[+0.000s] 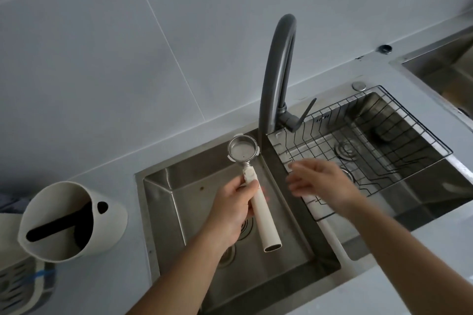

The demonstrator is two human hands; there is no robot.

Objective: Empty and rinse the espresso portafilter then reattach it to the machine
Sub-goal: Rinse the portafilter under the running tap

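The portafilter has a steel basket and a long white handle. My left hand grips the handle near its top and holds the basket face up over the left sink basin, beside the spout of the dark grey faucet. The basket looks bare inside. No water runs from the faucet. My right hand, blurred, hovers with fingers spread over the divider between the basins, below the faucet's lever. The espresso machine is out of view.
A white knock box with a black bar stands on the counter at the left. A black wire rack sits in the right basin. A second steel sink is at the far right. Tiled wall lies behind.
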